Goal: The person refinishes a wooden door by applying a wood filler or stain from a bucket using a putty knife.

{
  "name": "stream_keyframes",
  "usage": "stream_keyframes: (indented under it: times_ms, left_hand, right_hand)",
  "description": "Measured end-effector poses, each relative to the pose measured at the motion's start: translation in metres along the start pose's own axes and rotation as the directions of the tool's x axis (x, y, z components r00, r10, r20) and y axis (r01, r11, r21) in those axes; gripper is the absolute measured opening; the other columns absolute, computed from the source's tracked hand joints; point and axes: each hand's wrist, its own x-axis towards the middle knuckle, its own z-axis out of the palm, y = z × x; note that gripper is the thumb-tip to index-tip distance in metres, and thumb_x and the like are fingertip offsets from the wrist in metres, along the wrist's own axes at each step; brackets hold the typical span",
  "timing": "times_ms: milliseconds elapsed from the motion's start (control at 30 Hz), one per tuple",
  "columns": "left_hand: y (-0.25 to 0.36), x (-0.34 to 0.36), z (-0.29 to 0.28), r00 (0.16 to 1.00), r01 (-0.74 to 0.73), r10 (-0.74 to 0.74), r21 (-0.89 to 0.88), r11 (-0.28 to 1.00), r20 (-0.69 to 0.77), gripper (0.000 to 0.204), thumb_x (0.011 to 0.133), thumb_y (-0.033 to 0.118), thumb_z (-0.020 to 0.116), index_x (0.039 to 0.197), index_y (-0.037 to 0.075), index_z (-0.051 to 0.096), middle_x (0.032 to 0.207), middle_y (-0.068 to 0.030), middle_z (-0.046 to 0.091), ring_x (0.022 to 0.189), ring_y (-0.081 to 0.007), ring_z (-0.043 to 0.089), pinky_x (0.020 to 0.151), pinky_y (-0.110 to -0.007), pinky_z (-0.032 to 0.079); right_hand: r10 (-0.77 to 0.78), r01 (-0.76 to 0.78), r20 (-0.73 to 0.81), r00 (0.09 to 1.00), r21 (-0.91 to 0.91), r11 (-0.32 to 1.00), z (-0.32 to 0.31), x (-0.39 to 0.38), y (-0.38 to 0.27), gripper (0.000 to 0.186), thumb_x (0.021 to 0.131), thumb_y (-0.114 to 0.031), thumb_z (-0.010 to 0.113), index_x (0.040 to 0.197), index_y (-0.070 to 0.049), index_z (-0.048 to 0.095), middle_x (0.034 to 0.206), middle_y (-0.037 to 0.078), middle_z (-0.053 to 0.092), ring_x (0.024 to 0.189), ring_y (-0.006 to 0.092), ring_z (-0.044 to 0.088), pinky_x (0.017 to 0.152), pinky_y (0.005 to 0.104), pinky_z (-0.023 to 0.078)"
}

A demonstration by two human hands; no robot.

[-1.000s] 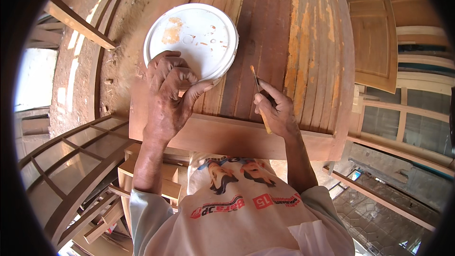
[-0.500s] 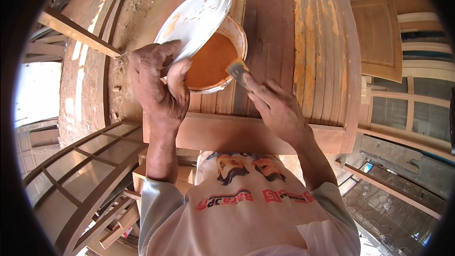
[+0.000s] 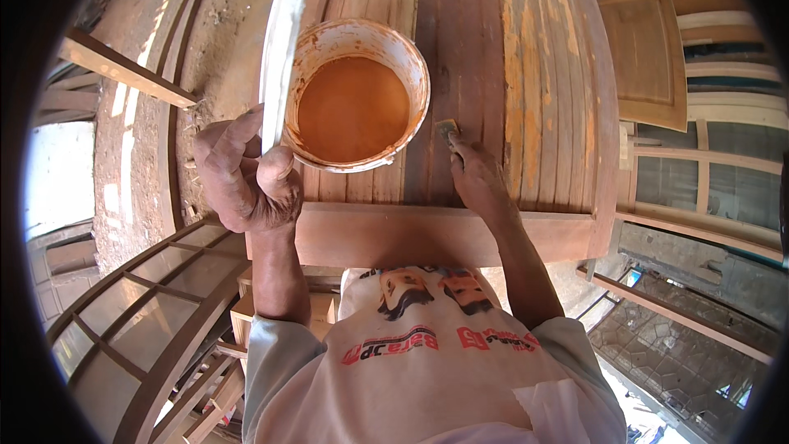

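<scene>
My left hand [image 3: 246,177] grips the white lid [image 3: 279,49], held on edge at the left of an open white bucket [image 3: 419,90]. Orange-brown paste [image 3: 353,107] fills part of the bucket, with smears around its inner wall. My right hand [image 3: 475,173], right of the bucket, is closed on a small scraper [image 3: 446,130] with a yellowish blade. The bucket stands on a slatted wooden panel [image 3: 551,148], which has orange patches along its right-hand boards and a plain rail along the near edge.
A timber beam [image 3: 123,70] and dirt floor [image 3: 209,49] lie to the left. A glazed wooden lattice frame [image 3: 164,308] is at the lower left. A panelled door [image 3: 637,41] and stacked frames [image 3: 703,164] line the right side, above tiled paving [image 3: 682,321].
The lid has lifted off the bucket and turned on edge, exposing the paste. My left hand has moved left with it. My right hand and scraper have shifted slightly right since half a second ago.
</scene>
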Motion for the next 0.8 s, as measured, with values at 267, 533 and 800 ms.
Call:
stream_keyframes:
  times_ms: [267, 533, 800]
  left_hand:
    - [0.003, 0.0, -0.024, 0.997, 0.05, -0.057, 0.107, 0.993, 0.061, 0.052, 0.11, 0.035, 0.061, 0.128, -0.015, 0.062, 0.111, -0.0218, 0.072, 0.085, -0.0215, 0.067, 0.072, -0.03, 0.055]
    - [0.004, -0.002, -0.026, 0.996, 0.078, -0.085, 0.198, 0.977, 0.03, 0.061, 0.112, 0.042, 0.055, 0.13, -0.016, 0.061, 0.113, -0.0237, 0.073, 0.093, -0.0259, 0.072, 0.08, -0.035, 0.061]
    - [0.009, -0.007, -0.022, 0.993, 0.1, -0.106, 0.137, 0.985, 0.043, 0.059, 0.112, 0.041, 0.057, 0.13, -0.015, 0.062, 0.108, -0.0182, 0.071, 0.087, -0.0205, 0.067, 0.075, -0.032, 0.056]
  right_hand:
    - [0.124, -0.116, 0.096, 0.988, -0.086, 0.989, -0.006, 0.054, -0.006, 0.047, 0.104, -0.013, 0.053, 0.151, -0.009, 0.058, 0.119, 0.032, 0.07, 0.105, 0.0479, 0.071, 0.096, 0.0531, 0.055]
    - [0.17, -0.164, 0.188, 0.967, -0.05, 0.985, -0.024, 0.071, -0.025, 0.047, 0.107, -0.015, 0.051, 0.153, -0.007, 0.054, 0.126, 0.032, 0.068, 0.116, 0.0479, 0.068, 0.102, 0.051, 0.054]
    - [0.228, -0.232, 0.211, 0.95, -0.009, 0.973, -0.019, 0.084, -0.025, 0.043, 0.107, -0.016, 0.051, 0.148, -0.003, 0.058, 0.125, 0.034, 0.067, 0.112, 0.0489, 0.07, 0.098, 0.053, 0.057]
